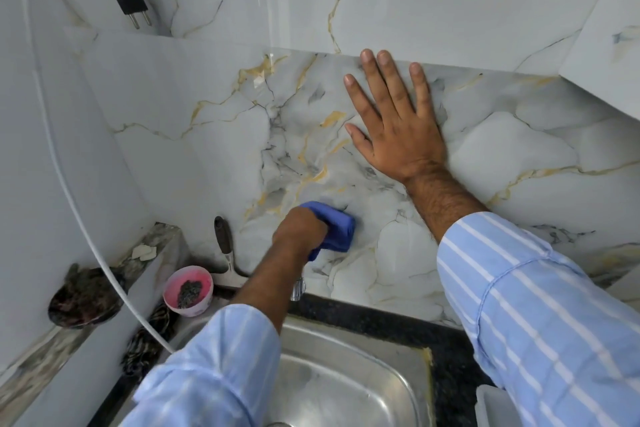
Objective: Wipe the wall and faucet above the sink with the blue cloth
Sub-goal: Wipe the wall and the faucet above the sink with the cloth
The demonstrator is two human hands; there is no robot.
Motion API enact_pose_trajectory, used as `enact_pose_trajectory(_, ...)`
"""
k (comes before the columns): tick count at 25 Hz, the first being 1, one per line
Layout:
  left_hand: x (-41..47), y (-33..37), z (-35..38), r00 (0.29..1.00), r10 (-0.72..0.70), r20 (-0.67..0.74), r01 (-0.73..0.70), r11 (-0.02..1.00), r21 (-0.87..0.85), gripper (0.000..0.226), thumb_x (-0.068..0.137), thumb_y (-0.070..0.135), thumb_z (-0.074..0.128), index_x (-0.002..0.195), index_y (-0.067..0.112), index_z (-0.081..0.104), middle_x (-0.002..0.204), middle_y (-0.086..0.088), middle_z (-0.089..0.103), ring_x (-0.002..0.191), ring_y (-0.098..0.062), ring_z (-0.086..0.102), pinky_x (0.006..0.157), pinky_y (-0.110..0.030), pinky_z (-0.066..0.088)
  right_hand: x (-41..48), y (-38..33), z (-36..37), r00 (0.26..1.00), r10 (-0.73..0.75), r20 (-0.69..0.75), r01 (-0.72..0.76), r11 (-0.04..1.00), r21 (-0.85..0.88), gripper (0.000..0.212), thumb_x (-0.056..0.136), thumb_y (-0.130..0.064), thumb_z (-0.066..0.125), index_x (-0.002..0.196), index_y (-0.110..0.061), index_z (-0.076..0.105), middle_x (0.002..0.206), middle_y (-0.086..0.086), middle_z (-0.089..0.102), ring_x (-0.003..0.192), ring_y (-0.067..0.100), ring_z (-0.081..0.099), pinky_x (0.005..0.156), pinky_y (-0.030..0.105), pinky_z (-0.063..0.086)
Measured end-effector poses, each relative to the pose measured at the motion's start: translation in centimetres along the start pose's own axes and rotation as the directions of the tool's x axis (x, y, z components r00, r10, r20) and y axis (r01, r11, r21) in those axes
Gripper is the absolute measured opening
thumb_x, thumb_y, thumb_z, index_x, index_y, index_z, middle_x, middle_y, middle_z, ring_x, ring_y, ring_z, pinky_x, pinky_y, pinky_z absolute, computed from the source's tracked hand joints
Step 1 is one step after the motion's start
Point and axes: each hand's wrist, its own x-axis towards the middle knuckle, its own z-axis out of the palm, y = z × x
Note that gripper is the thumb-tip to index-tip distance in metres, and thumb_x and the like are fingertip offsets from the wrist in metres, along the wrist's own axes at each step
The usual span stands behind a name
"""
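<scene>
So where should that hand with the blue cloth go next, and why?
Probably down to the faucet. The left hand presses the blue cloth on the marble wall just above it, while the right hand lies flat higher up. The faucet, mostly hidden under the forearm, still needs wiping.

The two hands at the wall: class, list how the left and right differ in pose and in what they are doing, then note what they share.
The left hand is curled shut around the blue cloth; the right hand is open, holding nothing. The left hand presses the cloth low on the wall, just above the sink; the right hand lies flat higher up, fingers spread. Both are against the same marbled wall, and both arms wear blue striped sleeves.
</scene>
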Motion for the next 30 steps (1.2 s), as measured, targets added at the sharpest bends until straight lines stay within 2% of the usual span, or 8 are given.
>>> enact_pose_trajectory(5,-1.1,2.4,3.1,0.993,-0.046,-0.108,0.082,0.929,0.36,0.041,0.093,0.024,0.06,0.129,0.005,0.056,0.124,-0.015,0.064,0.11,-0.034,0.066,0.076,-0.026,0.057,0.0,0.2,-0.1,1.0,-0.003,-0.004,0.003,1.0,0.0,0.07,0.115,-0.055,0.032,0.173,-0.019,0.021,0.178,0.012,0.018,0.165,0.031,0.026,0.133,0.054,-0.005)
enact_pose_trajectory(10,-2.3,2.8,2.4,0.991,-0.068,-0.111,0.121,0.806,0.579,0.064,0.071,0.017,0.081,0.124,0.001,0.048,0.113,-0.01,0.065,0.093,-0.031,0.071,0.077,-0.044,0.059,0.1,0.1,-0.2,1.0,-0.008,-0.011,0.008,1.0,0.012,0.068,0.115,-0.053,0.033,0.173,-0.018,0.022,0.177,0.013,0.019,0.164,0.032,0.026,0.133,0.054,-0.004)
enact_pose_trajectory(13,-0.6,2.3,0.1,0.995,-0.057,-0.086,0.082,0.939,0.335,0.057,0.079,0.028,0.072,0.127,0.005,0.051,0.125,-0.01,0.062,0.108,-0.029,0.066,0.089,-0.032,0.051,0.1,0.1,-0.3,1.0,-0.007,-0.015,0.008,1.0,0.006,0.068,0.115,-0.053,0.033,0.173,-0.018,0.023,0.177,0.013,0.019,0.164,0.032,0.027,0.133,0.054,-0.004)
enact_pose_trajectory(15,0.5,0.7,-1.5,0.98,-0.059,0.193,0.06,0.998,-0.002,0.042,0.096,0.022,0.06,0.13,-0.001,0.056,0.126,-0.022,0.062,0.112,-0.034,0.063,0.1,-0.04,0.047,0.1,0.0,-0.3,1.0,-0.006,-0.011,0.006,1.0,0.0,0.068,0.115,-0.053,0.032,0.173,-0.018,0.022,0.177,0.013,0.018,0.164,0.032,0.027,0.133,0.054,-0.005)
enact_pose_trajectory(17,0.7,-1.3,-2.2,0.905,0.052,0.422,0.196,0.83,-0.522,0.042,0.092,0.023,0.068,0.123,-0.004,0.061,0.107,-0.026,0.07,0.088,-0.037,0.071,0.086,-0.048,0.058,0.1,0.1,-0.3,1.0,-0.008,-0.009,0.008,1.0,0.002,0.068,0.115,-0.053,0.032,0.173,-0.018,0.022,0.177,0.013,0.019,0.164,0.032,0.027,0.133,0.054,-0.006)
enact_pose_trajectory(19,0.6,-2.8,-2.1,0.869,0.111,0.483,0.265,0.719,-0.643,0.044,0.086,0.027,0.075,0.118,-0.001,0.063,0.095,-0.022,0.074,0.075,-0.035,0.074,0.07,-0.043,0.061,-0.1,0.1,-0.3,1.0,-0.016,-0.017,0.015,1.0,-0.009,0.068,0.115,-0.052,0.033,0.173,-0.017,0.024,0.177,0.014,0.02,0.164,0.032,0.028,0.133,0.055,-0.005)
enact_pose_trajectory(25,-1.4,-3.6,-0.4,0.969,0.243,0.032,-0.236,0.961,-0.143,0.034,0.091,0.035,0.063,0.098,0.002,0.066,0.08,-0.015,0.074,0.07,-0.028,0.071,0.067,-0.038,0.06,0.2,0.0,-0.5,1.0,-0.012,-0.016,0.012,1.0,-0.008,0.067,0.115,-0.052,0.034,0.172,-0.017,0.026,0.176,0.014,0.024,0.163,0.033,0.03,0.132,0.055,-0.005)
enact_pose_trajectory(30,-4.3,-6.4,1.5,0.905,0.332,-0.267,-0.281,0.936,0.213,0.041,0.091,0.042,0.06,0.108,0.009,0.044,0.083,-0.001,0.057,0.07,-0.022,0.058,0.058,-0.029,0.038,0.2,0.0,-0.6,1.0,-0.003,-0.011,0.003,1.0,0.003,0.067,0.115,-0.052,0.034,0.172,-0.018,0.025,0.176,0.014,0.023,0.163,0.032,0.029,0.133,0.054,-0.006)
